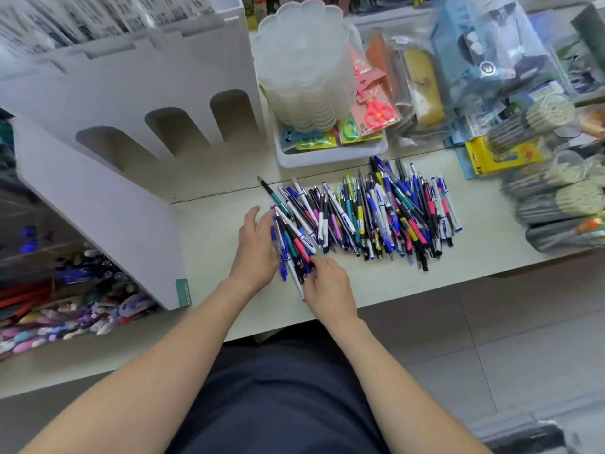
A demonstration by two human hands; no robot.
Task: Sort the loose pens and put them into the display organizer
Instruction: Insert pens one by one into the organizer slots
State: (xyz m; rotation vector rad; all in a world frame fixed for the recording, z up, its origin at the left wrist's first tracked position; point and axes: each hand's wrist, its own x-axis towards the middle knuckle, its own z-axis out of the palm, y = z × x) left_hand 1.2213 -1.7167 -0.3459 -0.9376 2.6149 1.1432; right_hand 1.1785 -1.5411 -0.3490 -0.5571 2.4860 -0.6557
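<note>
Pens are mostly still one big heap on the table, so we reckon we're early on. The white display organizer sits just left of the pile, its arched front slots looking empty. Our left hand lies flat and open against the near bunch, corralling it. Our right hand curls its fingers round that bunch's lower ends, gathering a handful rather than fully clamping it.

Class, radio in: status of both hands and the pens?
Left hand open, flat against pens. Right hand pinching a small bunch. Organizer slots empty, path clear.
</note>
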